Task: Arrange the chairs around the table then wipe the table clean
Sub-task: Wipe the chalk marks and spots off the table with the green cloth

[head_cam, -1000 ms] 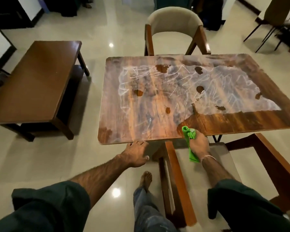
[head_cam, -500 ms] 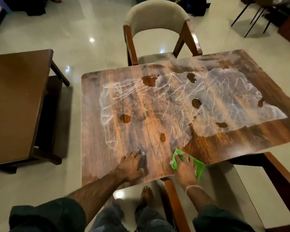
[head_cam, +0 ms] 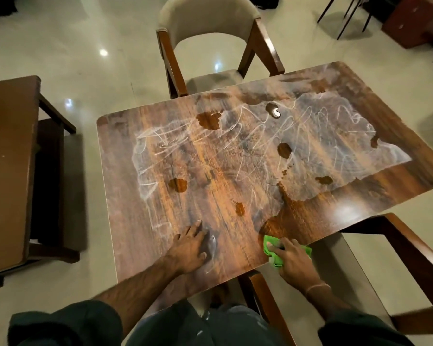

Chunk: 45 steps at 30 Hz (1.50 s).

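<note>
Pressing green cloth (head_cam: 273, 245) under right hand (head_cam: 291, 262) fingers, table (head_cam: 160, 196) edge

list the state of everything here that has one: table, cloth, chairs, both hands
table, smeared with white scribbles and brown wet patches, near right strip clear
left hand, flat on the tabletop
right hand, fingers spread, pressing the green cloth
green cloth, bunched at the table's near edge
far chair, upright, seat partly under the table
near chair, upright, seat partly under the near edge
</note>
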Each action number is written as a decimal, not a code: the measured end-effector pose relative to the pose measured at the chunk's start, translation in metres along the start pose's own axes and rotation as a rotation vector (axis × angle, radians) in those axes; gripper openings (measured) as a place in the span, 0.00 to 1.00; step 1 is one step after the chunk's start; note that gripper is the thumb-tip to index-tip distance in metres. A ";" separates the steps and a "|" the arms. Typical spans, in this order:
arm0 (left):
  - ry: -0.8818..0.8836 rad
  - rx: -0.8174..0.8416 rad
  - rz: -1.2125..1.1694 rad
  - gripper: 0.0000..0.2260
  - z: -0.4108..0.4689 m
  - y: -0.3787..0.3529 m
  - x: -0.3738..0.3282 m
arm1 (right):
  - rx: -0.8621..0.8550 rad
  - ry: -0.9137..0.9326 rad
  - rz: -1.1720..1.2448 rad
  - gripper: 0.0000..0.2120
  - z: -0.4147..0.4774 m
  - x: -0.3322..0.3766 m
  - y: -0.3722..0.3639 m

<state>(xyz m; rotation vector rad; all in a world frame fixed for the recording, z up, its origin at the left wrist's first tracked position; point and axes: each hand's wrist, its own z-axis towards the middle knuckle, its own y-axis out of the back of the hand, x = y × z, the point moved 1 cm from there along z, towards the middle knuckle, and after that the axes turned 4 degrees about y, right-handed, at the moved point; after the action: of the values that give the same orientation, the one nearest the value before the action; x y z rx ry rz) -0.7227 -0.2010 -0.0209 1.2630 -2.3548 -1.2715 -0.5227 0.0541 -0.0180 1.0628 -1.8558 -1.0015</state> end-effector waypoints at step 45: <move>0.112 -0.073 -0.101 0.37 -0.039 -0.046 0.011 | 0.206 0.550 -0.093 0.19 0.020 0.045 0.013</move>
<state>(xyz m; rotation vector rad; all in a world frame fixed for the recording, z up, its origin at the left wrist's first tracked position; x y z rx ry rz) -0.6823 -0.2455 -0.0334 1.4068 -2.1733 -1.2682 -0.5607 0.0235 -0.0046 1.3932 -1.4815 -0.4974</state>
